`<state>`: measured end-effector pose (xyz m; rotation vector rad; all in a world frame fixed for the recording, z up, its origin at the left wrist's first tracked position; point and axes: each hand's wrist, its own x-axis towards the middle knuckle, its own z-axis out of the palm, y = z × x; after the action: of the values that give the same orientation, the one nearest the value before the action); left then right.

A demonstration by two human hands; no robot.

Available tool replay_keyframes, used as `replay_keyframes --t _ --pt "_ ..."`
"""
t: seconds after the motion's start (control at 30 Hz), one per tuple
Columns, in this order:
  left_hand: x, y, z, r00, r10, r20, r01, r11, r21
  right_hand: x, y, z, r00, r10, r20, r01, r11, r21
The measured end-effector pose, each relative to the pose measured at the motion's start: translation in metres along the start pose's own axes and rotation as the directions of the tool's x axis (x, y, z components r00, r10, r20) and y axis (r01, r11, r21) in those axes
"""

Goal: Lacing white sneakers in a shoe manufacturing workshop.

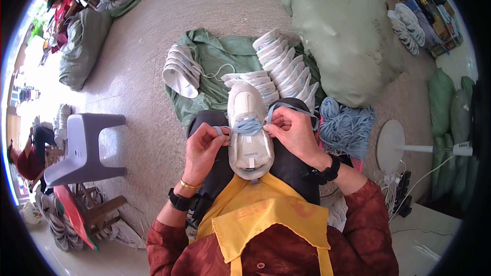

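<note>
Hands, two: left hand (203, 145) and right hand (291, 130) both pinching one blue lace (249, 125) on one white shoe (249, 130).

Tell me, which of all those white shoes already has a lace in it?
The white shoe on the person's lap, between both hands: pale blue lace crosses it. The stacked shoes on the floor show none.

The shoe (249, 122) was white, its lace (249, 125) pale blue; the apron (255, 214) was yellow, the sleeves (368, 214) dark red, the stool (82, 143) grey, the sacking (215, 53) green
</note>
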<state>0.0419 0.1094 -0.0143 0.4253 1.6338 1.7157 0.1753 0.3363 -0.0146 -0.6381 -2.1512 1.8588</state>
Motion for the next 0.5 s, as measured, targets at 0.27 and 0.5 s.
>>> replay_keyframes --t 0.27,0.5 --pt "0.004 -0.008 0.004 1.0 0.019 0.002 -0.018 0.991 -0.133 -0.001 -0.004 0.002 1.0 -0.009 -0.008 0.008 0.999 -0.04" --pt "0.007 -0.02 0.005 0.998 0.065 0.002 -0.064 0.982 -0.178 -0.003 -0.005 0.004 0.999 -0.039 -0.021 0.038 0.998 -0.053"
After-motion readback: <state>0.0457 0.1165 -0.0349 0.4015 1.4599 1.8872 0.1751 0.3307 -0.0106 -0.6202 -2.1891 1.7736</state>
